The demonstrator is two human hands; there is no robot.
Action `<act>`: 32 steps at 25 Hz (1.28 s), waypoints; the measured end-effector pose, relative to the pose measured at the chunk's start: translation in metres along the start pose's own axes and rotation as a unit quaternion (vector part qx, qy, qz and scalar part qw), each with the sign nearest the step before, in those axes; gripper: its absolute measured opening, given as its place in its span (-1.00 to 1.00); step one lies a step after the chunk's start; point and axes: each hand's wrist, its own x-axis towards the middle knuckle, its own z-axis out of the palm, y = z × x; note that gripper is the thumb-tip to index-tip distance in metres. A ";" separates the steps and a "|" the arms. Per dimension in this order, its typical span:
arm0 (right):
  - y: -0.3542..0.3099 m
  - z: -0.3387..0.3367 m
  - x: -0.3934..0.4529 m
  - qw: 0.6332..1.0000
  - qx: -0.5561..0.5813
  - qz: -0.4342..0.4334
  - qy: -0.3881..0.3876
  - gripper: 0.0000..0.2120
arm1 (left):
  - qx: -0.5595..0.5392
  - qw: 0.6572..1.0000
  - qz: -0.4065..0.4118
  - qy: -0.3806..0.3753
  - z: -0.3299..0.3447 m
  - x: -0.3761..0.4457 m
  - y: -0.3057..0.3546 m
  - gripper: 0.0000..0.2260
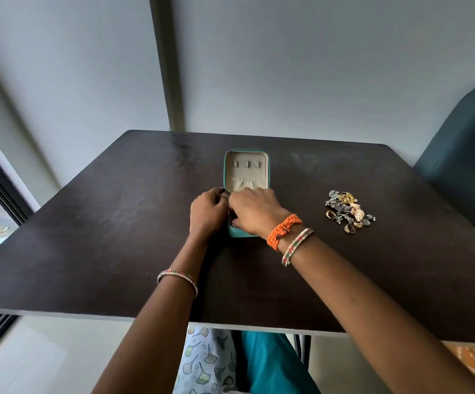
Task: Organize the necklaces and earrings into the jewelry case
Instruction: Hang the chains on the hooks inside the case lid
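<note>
A small teal jewelry case (247, 172) lies open in the middle of the dark table, its beige lid raised and showing three small tabs and a gathered pocket. My left hand (207, 213) sits against the left side of the case base with fingers curled. My right hand (254, 213) reaches into the base with fingers bent down; what they hold is hidden. A pile of gold and silver earrings and necklaces (348, 210) lies on the table to the right of the case, apart from both hands.
The dark table (102, 237) has its front edge close to my body. A teal chair back (463, 163) stands at the right. A grey wall with a vertical post is behind the table, and a window frame at the left.
</note>
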 end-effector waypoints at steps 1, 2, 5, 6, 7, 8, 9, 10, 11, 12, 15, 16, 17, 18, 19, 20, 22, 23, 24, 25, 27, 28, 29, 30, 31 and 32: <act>0.000 -0.002 0.001 1.000 -0.008 -0.002 -0.002 -0.74 | 0.005 1.000 -0.001 0.001 0.000 0.000 0.001 -0.74; 0.001 -0.003 0.003 1.000 -0.005 -0.006 -0.005 -0.74 | 0.007 1.000 0.000 -0.001 0.001 0.000 0.000 -0.74; 0.005 -0.003 0.006 0.999 0.010 -0.035 -0.022 -0.90 | 0.008 1.000 -0.007 -0.003 0.000 -0.002 0.002 -0.74; 0.010 -0.002 0.006 0.998 0.031 -0.042 -0.032 -0.96 | 0.009 1.000 -0.007 0.002 -0.001 -0.001 0.002 -0.74; 0.017 0.000 0.006 0.995 0.077 -0.045 -0.041 -0.92 | 0.010 1.000 -0.004 0.003 -0.001 -0.002 0.002 -0.75; 0.025 0.003 0.005 0.987 0.151 -0.046 -0.042 -0.90 | 0.011 1.000 0.000 0.001 0.000 -0.003 0.002 -0.76; 0.032 0.004 0.003 0.965 0.257 -0.041 -0.033 -0.91 | 0.010 1.000 0.003 -0.002 -0.001 -0.004 0.002 -0.77; 0.038 0.002 0.000 0.923 0.383 -0.035 -0.021 -0.93 | 0.008 1.000 0.005 -0.005 -0.001 -0.005 0.002 -0.77; 0.044 0.000 -0.003 0.859 0.512 -0.023 -0.011 -0.93 | 0.003 1.000 0.004 -0.008 -0.002 -0.005 0.002 -0.76; 0.049 -0.003 -0.006 0.779 0.627 -0.012 -0.006 -0.91 | -0.004 1.000 0.004 -0.011 -0.003 -0.004 0.001 -0.76; 0.060 -0.012 -0.012 0.592 0.806 0.007 0.015 -0.88 | 0.001 1.000 -0.013 -0.018 -0.002 -0.004 0.002 -0.73; 0.062 -0.014 -0.013 0.570 0.821 0.014 0.026 -0.89 | 0.003 0.999 -0.025 -0.023 -0.003 -0.003 0.001 -0.72; 0.064 -0.016 -0.014 0.559 0.828 0.020 0.034 -0.90 | -0.004 0.999 -0.033 -0.031 -0.004 -0.003 -0.001 -0.71; 0.065 -0.016 -0.014 0.551 0.833 0.024 0.041 -0.90 | -0.023 0.998 -0.042 -0.041 -0.005 -0.003 -0.003 -0.69; 0.065 -0.018 -0.015 0.545 0.837 0.026 0.045 -0.91 | -0.044 0.997 -0.050 -0.047 -0.009 -0.006 -0.004 -0.68; 0.065 -0.021 -0.015 0.541 0.839 0.026 0.049 -0.91 | -0.055 0.996 -0.055 -0.049 -0.011 -0.011 -0.004 -0.66; 0.063 -0.030 -0.015 0.542 0.838 0.020 0.051 -0.92 | -0.004 0.999 -0.010 0.034 -0.017 -0.024 0.000 -0.63; 0.061 -0.036 -0.014 0.546 0.836 0.017 0.052 -0.92 | 0.022 0.993 0.038 0.112 -0.022 -0.031 0.008 -0.66; 0.058 -0.042 -0.012 0.550 0.833 0.015 0.056 -0.92 | -0.004 0.982 0.085 0.166 -0.026 -0.036 0.021 -0.73; 0.055 -0.047 -0.010 0.552 0.831 0.014 0.068 -0.92 | -0.085 0.978 0.114 0.150 -0.030 -0.038 0.035 -0.79; 0.053 -0.051 -0.005 0.575 0.807 0.028 0.130 -0.94 | -0.268 0.957 0.098 -0.057 -0.033 -0.038 0.068 -0.76; 0.056 -0.050 -0.003 0.592 0.786 0.048 0.173 -0.94 | -0.319 0.934 0.072 -0.147 -0.032 -0.036 0.078 -0.76; 0.062 -0.048 -0.001 0.598 0.769 0.076 0.212 -0.93 | -0.327 0.924 0.058 -0.188 -0.028 -0.032 0.084 -0.81; 0.070 -0.043 0.000 0.586 0.766 0.109 0.241 -0.91 | -0.313 0.930 0.056 -0.187 -0.023 -0.026 0.087 -0.86; 0.079 -0.037 0.001 0.557 0.777 0.143 0.255 -0.89 | -0.296 0.938 0.058 -0.170 -0.016 -0.018 0.087 -0.87; 0.088 -0.028 0.001 0.516 0.795 0.180 0.263 -0.88 | -0.275 0.947 0.059 -0.154 -0.009 -0.009 0.086 -0.86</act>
